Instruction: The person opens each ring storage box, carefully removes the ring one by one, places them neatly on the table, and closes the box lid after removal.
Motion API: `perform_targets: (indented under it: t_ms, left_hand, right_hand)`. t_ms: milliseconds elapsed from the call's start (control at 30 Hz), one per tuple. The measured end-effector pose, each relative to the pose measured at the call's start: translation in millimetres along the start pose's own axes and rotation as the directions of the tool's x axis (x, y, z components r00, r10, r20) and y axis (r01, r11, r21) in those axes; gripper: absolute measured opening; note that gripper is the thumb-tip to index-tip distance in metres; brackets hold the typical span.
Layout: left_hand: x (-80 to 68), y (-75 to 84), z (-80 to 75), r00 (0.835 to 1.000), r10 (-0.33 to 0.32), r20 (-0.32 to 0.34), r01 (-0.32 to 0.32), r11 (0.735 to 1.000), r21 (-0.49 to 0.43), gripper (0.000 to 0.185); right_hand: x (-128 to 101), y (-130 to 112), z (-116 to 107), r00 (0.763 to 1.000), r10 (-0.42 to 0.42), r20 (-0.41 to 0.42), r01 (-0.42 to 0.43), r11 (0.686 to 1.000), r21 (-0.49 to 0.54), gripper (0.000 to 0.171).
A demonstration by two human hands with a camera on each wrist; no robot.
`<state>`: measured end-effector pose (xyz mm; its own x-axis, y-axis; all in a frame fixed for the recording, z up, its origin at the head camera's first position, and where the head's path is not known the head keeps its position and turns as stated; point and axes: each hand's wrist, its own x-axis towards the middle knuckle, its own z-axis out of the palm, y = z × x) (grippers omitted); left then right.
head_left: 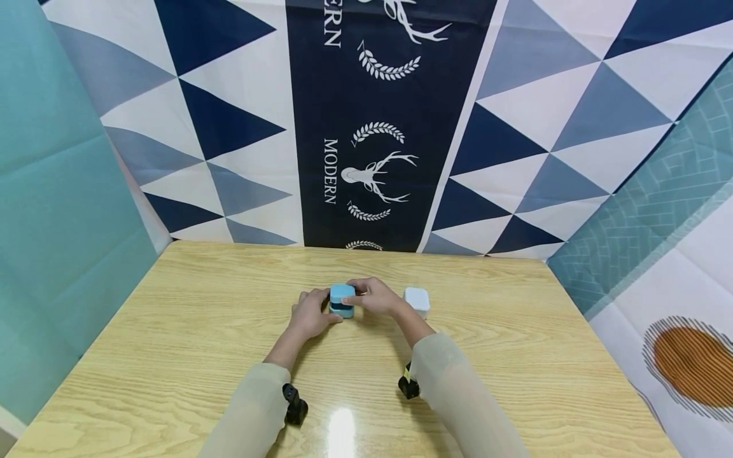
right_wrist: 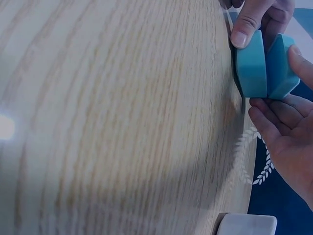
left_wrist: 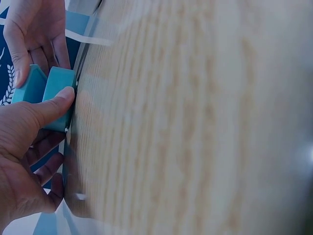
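A small blue box (head_left: 342,300) stands on the wooden table (head_left: 200,331), its hinged lid tilted a little way up from the base. My left hand (head_left: 312,312) grips the base from the left, thumb pressed on its side. My right hand (head_left: 372,296) pinches the lid from the right. In the left wrist view the blue box (left_wrist: 46,95) shows a wedge-shaped gap, with my left hand (left_wrist: 29,142) below it and the right hand (left_wrist: 34,29) above. In the right wrist view the blue box (right_wrist: 259,66) sits between my right hand (right_wrist: 288,127) and the left thumb (right_wrist: 247,24).
A small white box (head_left: 417,301) with rounded corners stands shut just right of my right hand; its corner shows as the white box (right_wrist: 247,226) in the right wrist view. Patterned cloth walls (head_left: 366,127) close in the table at the back and both sides.
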<state>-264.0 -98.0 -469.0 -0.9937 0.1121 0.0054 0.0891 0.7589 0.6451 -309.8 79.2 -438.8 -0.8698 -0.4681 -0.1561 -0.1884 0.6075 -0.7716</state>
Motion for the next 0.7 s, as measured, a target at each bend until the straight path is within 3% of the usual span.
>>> perform_targets:
  t_ms: [700]
  left_hand:
    - [-1.0,1.3,-0.1,1.000,-0.001,-0.003,0.001,1.000,-0.015,0.066]
  right_hand:
    - [2.0,2.6,0.6,1.000,0.013,-0.014,-0.013,1.000,0.016,0.054]
